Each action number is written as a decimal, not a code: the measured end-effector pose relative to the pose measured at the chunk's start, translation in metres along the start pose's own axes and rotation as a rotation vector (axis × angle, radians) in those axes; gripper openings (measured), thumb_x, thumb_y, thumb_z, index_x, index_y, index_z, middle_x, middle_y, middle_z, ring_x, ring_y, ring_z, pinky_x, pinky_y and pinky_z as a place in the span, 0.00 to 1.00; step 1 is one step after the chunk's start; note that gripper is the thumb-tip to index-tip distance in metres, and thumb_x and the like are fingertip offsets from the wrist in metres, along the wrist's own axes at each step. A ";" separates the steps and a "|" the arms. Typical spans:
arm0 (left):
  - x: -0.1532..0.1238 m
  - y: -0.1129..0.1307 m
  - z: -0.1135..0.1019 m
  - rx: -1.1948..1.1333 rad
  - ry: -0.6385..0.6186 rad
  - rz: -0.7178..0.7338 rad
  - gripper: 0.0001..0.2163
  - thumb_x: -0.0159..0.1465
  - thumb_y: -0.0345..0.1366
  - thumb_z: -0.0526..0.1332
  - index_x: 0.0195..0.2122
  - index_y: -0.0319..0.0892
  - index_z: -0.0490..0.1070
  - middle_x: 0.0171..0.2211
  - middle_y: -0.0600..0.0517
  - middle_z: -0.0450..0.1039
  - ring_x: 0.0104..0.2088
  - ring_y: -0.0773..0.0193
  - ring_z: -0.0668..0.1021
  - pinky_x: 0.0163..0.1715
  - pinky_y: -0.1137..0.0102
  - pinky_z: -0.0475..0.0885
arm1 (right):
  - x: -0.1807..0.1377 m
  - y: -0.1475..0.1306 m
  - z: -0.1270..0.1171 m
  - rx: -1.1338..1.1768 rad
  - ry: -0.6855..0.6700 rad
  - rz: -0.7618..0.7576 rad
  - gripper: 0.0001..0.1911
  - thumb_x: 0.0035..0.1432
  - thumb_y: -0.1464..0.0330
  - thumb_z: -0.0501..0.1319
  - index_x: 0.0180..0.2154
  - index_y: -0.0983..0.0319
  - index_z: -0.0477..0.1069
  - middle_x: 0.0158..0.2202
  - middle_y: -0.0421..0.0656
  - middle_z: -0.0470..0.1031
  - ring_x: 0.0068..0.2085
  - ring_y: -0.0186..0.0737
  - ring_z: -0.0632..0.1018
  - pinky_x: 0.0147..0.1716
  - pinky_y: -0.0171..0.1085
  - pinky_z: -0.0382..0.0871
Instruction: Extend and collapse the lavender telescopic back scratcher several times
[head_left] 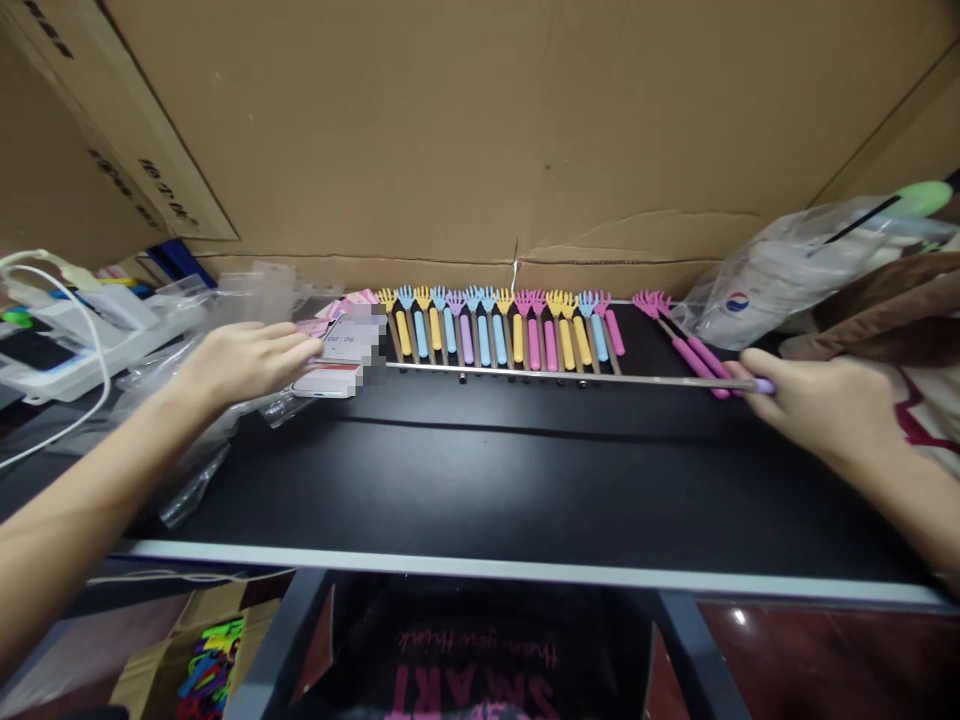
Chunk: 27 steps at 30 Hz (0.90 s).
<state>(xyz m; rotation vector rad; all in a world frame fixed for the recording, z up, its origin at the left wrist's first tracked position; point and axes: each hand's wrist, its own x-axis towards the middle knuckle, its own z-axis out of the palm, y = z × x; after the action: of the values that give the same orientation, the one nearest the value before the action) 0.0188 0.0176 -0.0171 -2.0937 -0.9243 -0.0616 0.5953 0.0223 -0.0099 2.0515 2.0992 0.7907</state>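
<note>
Black tabletop [480, 500]; long, slim, silvery rod [540, 373], purple-ended, clasped in right hand [825, 400]; left hand [240, 365]: grip unclear.

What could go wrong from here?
1. The long metal rod runs close along the near ends of the laid-out back scratchers; a small swing by the right grip could knock them askew.
2. The left grip is right by the phone, so it might nudge it.
3. Loose clear plastic bags lie around the left forearm and could get dragged along.
</note>
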 end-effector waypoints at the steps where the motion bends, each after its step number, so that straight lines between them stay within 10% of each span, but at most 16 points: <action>1: 0.013 0.010 -0.004 0.006 0.025 -0.011 0.14 0.71 0.35 0.49 0.31 0.43 0.71 0.28 0.51 0.76 0.30 0.63 0.74 0.27 0.71 0.61 | -0.001 -0.015 -0.007 0.010 0.015 -0.003 0.18 0.63 0.58 0.50 0.33 0.59 0.73 0.26 0.50 0.76 0.25 0.41 0.69 0.25 0.35 0.45; 7: 0.097 0.083 -0.035 -0.259 0.002 0.030 0.15 0.71 0.38 0.51 0.29 0.41 0.71 0.21 0.49 0.71 0.23 0.62 0.71 0.20 0.70 0.52 | -0.005 -0.115 -0.056 0.133 0.025 -0.274 0.17 0.64 0.62 0.48 0.40 0.58 0.74 0.28 0.47 0.79 0.25 0.40 0.74 0.23 0.34 0.42; 12: 0.115 0.120 -0.051 -0.366 -0.017 0.050 0.13 0.70 0.37 0.53 0.30 0.40 0.70 0.21 0.51 0.71 0.20 0.64 0.71 0.18 0.70 0.48 | -0.011 -0.145 -0.076 0.178 -0.013 -0.386 0.18 0.66 0.64 0.46 0.43 0.57 0.74 0.30 0.47 0.80 0.27 0.42 0.76 0.23 0.35 0.42; 21: 0.109 0.103 -0.051 -0.236 0.193 0.007 0.12 0.70 0.34 0.52 0.29 0.42 0.69 0.21 0.52 0.71 0.24 0.62 0.74 0.19 0.69 0.53 | -0.009 -0.125 -0.060 0.197 0.263 -0.328 0.19 0.65 0.61 0.48 0.32 0.59 0.74 0.24 0.43 0.78 0.22 0.36 0.71 0.23 0.35 0.40; 27: 0.068 0.037 -0.036 -0.073 0.075 -0.081 0.18 0.72 0.39 0.47 0.27 0.42 0.68 0.24 0.50 0.72 0.28 0.63 0.72 0.21 0.69 0.53 | 0.012 -0.042 -0.030 0.030 0.100 -0.075 0.21 0.64 0.56 0.49 0.34 0.60 0.74 0.26 0.48 0.76 0.24 0.38 0.69 0.24 0.34 0.43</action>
<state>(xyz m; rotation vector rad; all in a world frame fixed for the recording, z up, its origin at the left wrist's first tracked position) 0.1007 0.0184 0.0053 -2.1055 -0.9750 -0.2176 0.5433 0.0265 0.0010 1.9735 2.2392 0.8728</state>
